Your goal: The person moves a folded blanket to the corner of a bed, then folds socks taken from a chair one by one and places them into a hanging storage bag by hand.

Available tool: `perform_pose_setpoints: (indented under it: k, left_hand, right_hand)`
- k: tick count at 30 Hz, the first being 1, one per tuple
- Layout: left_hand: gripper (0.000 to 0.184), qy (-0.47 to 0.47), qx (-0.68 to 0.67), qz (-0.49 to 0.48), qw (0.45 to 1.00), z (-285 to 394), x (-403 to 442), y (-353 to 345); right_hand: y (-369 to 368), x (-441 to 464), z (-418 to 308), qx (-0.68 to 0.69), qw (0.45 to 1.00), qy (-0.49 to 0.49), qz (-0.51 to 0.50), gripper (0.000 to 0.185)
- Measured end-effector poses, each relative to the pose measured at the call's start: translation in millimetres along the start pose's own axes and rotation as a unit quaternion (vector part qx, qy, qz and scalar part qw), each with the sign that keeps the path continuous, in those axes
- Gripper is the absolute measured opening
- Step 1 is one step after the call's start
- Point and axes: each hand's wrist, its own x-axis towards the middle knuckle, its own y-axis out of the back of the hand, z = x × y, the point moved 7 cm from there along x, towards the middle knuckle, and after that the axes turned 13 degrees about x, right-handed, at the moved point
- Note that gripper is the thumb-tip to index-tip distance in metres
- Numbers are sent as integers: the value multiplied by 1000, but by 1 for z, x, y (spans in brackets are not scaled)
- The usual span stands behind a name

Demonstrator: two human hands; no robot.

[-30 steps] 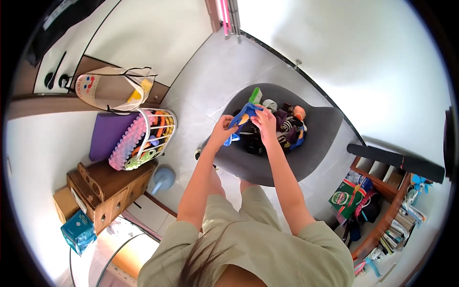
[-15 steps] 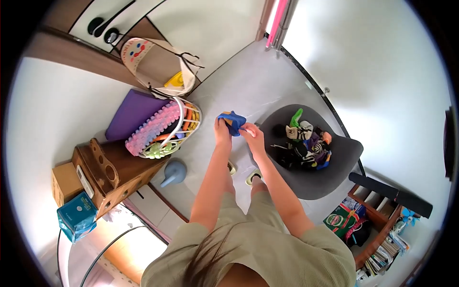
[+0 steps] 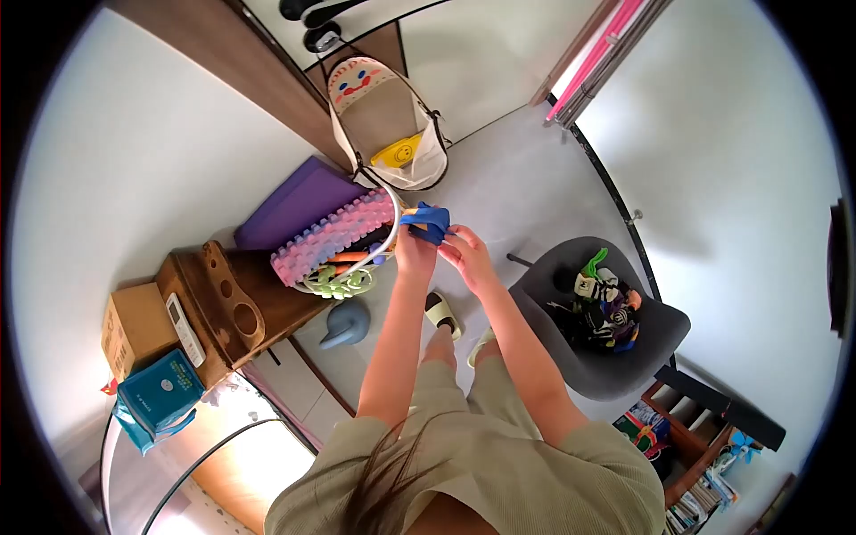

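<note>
A bunched blue sock (image 3: 432, 223) with an orange-yellow patch is in my left hand (image 3: 415, 253), whose fingers are closed round its lower left side. My right hand (image 3: 471, 259) is at the sock's right edge, fingers apart, with the tips close to or touching the cloth. To the right stands a grey chair (image 3: 557, 352), its seat bearing a pile of small, mixed-colour garments that look like socks (image 3: 615, 312). Some of the pile is too dark to make out.
A white basket (image 3: 397, 201) with a pink bumpy roller (image 3: 334, 236) stands left of my hands. Behind it are a fabric bag (image 3: 428, 165) and a purple block (image 3: 299, 201). A wooden cabinet (image 3: 201, 285) and a blue-grey watering can (image 3: 346, 323) stand nearer; a bookshelf (image 3: 704, 446) is at right.
My view has turned, so the room's contents sit further right. The sock is now in front of the basket's edge. My right hand's fingers have spread and drawn slightly off the sock.
</note>
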Motion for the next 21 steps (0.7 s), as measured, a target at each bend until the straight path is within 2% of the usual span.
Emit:
perform_pose_setpoints:
  k: [3, 7, 11, 14, 17, 18, 21]
  left_hand:
    - [25, -36, 44, 80, 995, 14, 11, 22]
    - [18, -20, 253, 175, 951, 28, 19, 47]
    - [17, 12, 221, 160, 962, 28, 35, 56]
    - [21, 12, 229, 152, 961, 36, 52, 53]
    - [15, -6, 229, 160, 960, 47, 70, 40]
    - [30, -13, 217, 130, 967, 53, 76, 30]
    - [50, -50, 196, 155, 967, 68, 85, 15]
  right_hand:
    - [-5, 16, 7, 2, 1000, 6, 13, 16]
    - [-4, 40, 1, -36, 997, 50, 43, 17]
    - [-11, 66, -13, -95, 991, 92, 31, 18]
    - [-26, 86, -29, -153, 981, 119, 17, 19]
    - [-43, 113, -43, -196, 969, 151, -12, 21]
    - [-49, 122, -47, -201, 967, 156, -22, 24]
    - [-66, 149, -56, -269, 938, 217, -40, 33]
